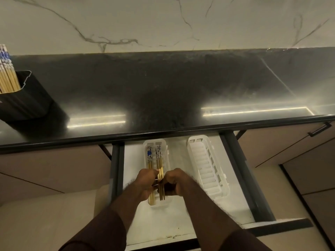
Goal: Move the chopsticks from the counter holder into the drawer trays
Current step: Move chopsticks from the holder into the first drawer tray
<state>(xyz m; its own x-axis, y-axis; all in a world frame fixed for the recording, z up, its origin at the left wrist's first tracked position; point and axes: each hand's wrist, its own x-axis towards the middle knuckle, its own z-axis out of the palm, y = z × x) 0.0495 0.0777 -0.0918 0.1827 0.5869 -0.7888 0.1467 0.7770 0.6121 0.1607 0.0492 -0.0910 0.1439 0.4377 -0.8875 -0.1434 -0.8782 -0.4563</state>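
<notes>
the chopsticks (160, 171) are pale wooden sticks with blue-and-white patterned tops. several lie in the left white tray (147, 144) inside the open drawer (135, 160), and both hands meet over that tray's near half. the left hand (146, 183) and the right hand (173, 182) are each curled narrowly around a small bunch of sticks, knuckles almost touching, so the middle of the bunch is hidden. a second, slotted white tray (208, 169) sits just beside on the right, holding nothing that shows. more chopsticks (7, 75) stand in the black holder (29, 98) at the far left of the dark counter (163, 91), well apart from the drawer. the counter's front edge overhangs the trays' far ends. the sticks in the tray lie lengthwise along it, patterned tops pointing away toward the counter, plain tips toward the person.
</notes>
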